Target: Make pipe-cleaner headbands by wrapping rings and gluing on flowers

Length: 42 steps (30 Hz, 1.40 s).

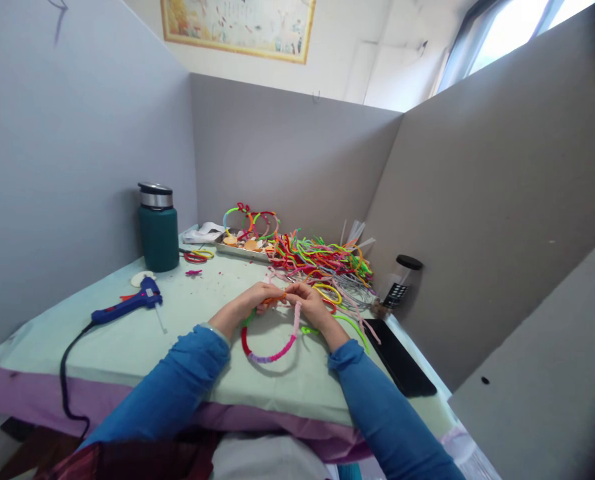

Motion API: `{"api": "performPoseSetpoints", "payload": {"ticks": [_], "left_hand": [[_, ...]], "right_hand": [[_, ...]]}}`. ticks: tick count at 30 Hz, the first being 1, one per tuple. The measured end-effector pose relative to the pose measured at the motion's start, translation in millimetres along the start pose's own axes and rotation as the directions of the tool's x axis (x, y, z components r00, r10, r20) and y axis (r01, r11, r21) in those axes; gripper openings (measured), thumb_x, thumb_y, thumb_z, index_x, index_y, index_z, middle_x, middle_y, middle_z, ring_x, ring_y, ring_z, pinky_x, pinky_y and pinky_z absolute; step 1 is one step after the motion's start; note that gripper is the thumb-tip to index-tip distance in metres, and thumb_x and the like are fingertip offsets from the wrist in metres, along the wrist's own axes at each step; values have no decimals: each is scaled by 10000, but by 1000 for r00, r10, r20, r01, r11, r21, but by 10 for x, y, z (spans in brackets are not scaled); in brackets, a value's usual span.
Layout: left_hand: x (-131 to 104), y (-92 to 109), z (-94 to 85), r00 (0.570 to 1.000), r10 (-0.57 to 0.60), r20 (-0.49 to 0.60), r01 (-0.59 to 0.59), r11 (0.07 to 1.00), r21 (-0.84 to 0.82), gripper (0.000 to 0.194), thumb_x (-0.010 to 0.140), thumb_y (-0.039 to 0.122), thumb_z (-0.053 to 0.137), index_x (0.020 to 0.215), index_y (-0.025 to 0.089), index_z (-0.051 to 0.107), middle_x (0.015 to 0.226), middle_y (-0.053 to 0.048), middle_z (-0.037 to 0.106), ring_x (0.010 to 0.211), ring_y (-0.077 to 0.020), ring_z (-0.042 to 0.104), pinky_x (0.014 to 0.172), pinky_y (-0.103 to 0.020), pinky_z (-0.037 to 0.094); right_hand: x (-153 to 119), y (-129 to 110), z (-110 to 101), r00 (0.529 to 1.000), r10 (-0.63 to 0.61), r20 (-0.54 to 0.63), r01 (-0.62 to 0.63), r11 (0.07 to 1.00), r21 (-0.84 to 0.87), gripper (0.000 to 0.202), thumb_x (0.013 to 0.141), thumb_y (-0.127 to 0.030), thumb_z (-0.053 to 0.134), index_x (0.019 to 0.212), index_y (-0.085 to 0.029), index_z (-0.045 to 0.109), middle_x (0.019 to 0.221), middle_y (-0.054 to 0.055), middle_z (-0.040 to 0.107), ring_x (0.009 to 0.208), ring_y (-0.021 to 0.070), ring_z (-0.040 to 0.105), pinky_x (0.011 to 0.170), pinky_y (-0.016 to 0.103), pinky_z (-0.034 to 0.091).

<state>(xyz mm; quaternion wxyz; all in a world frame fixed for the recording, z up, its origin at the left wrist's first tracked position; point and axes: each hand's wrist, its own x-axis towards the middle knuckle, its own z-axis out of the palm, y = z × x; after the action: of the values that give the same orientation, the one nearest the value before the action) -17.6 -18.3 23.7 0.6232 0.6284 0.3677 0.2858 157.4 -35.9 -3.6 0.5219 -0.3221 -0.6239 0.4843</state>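
Both my hands meet over the middle of the table at the top of a ring wrapped in fuzzy pipe cleaners, coloured green, red, lilac, magenta and pale pink in sections. My left hand pinches the ring near its green part, where an orange pipe cleaner shows between the fingers. Close against it, my right hand has its fingers closed at the same orange piece, above the pale pink section. The fingertips partly hide the orange piece. A bright green pipe cleaner lies beside my right wrist.
Behind my hands lies a heap of colourful pipe cleaners, beside a metal tray with finished rings. At left are a blue glue gun, scissors and a green bottle. A black phone and clear bottle are at right.
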Motion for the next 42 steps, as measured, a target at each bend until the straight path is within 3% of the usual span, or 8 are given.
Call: {"api": "performPoseSetpoints", "payload": {"ticks": [14, 20, 27, 36, 42], "left_hand": [[29, -68, -69, 991, -43, 130, 50, 997, -53, 399, 630, 495, 698, 720, 121, 594, 450, 72, 348, 346, -26, 187, 392, -236, 55], [10, -49, -57, 990, -42, 137, 47, 999, -27, 432, 633, 523, 685, 744, 112, 608, 450, 84, 322, 350, -25, 179, 390, -232, 62], [56, -94, -28, 1000, 23, 8, -23, 1000, -5, 442, 618, 550, 685, 677, 132, 555, 462, 79, 346, 355, -28, 231, 384, -222, 102], [82, -141, -24, 996, 90, 25, -90, 996, -17, 448, 660, 561, 645, 754, 126, 589, 521, 59, 428, 354, -36, 285, 373, -222, 158], [153, -211, -30, 972, 185, -146, -159, 971, 177, 434, 700, 549, 603, 680, 116, 615, 451, 66, 372, 364, -49, 264, 397, -240, 169]], "right_hand": [[-24, -35, -28, 998, -35, 55, 38, 997, -67, 199, 681, -330, 715, 784, -195, 613, 745, -6, 618, 681, 140, 558, 628, 252, 425], [-14, -12, -32, 998, -22, 50, 27, 996, -87, 211, 685, -350, 706, 774, -192, 597, 698, -18, 600, 618, 119, 509, 563, 230, 382], [5, 36, -9, 998, 41, -46, -46, 994, -101, 236, 668, -375, 710, 740, -185, 590, 667, -17, 583, 576, 118, 488, 523, 233, 363], [6, 30, -40, 989, 54, -135, -64, 995, -70, 258, 658, -391, 724, 726, -191, 576, 571, -40, 475, 468, 89, 359, 438, 229, 247], [3, 4, 35, 987, 122, -103, -117, 992, 53, 260, 665, -401, 709, 737, -193, 571, 577, -37, 506, 413, 69, 333, 402, 225, 202]]}}
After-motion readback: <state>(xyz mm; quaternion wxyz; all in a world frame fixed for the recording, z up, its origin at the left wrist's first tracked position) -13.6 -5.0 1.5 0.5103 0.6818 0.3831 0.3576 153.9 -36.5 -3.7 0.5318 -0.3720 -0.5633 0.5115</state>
